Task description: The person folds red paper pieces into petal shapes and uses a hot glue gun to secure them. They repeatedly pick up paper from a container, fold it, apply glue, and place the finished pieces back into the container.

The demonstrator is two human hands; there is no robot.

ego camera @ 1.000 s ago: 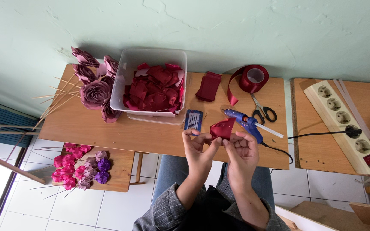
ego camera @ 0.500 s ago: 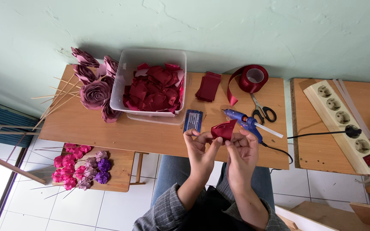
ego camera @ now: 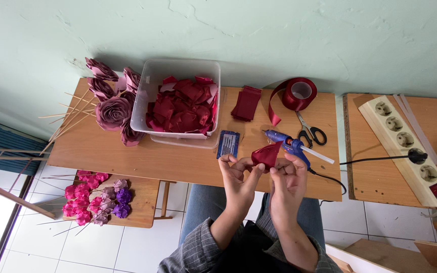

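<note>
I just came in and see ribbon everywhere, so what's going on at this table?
A person sits at a wooden table, both hands pinching a folded piece of dark red ribbon between the left hand and right hand. Just behind lie a blue glue gun, scissors and a ribbon roll. A clear plastic tub holds many folded red pieces, with finished ribbon roses on sticks beside it.

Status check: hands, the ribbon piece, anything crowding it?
Left hand and right hand both pinch folded dark-red ribbon piece. Held above table edge. Blue glue gun just behind.
</note>
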